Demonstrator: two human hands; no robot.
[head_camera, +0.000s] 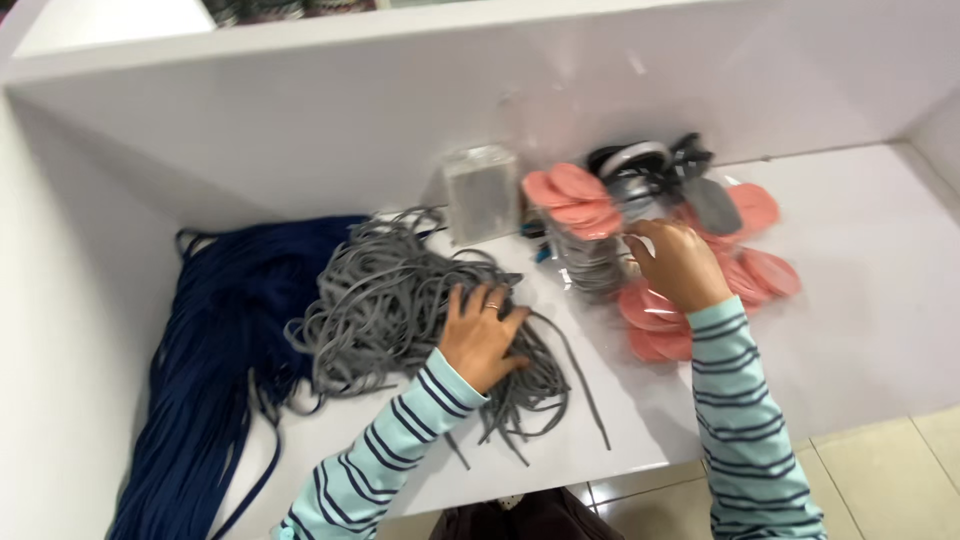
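My left hand (481, 332) rests with spread fingers on a tangled pile of grey flat cords (392, 300) in the middle of the white table (870, 300). A ring shows on one finger. My right hand (678, 262) reaches into a clear plastic bag (590, 262) that holds grey pieces and pink round pads (572, 198); its fingers are curled at the bag's edge. More pink pads (655, 322) lie loose under and beside that hand. Both sleeves are light blue with dark stripes.
A heap of dark blue cords (215, 340) lies at the left and hangs over the front edge. A small clear box (481, 192) stands against the white back wall. Black and grey parts (650, 165) sit behind the bag. Tiled floor shows at bottom right.
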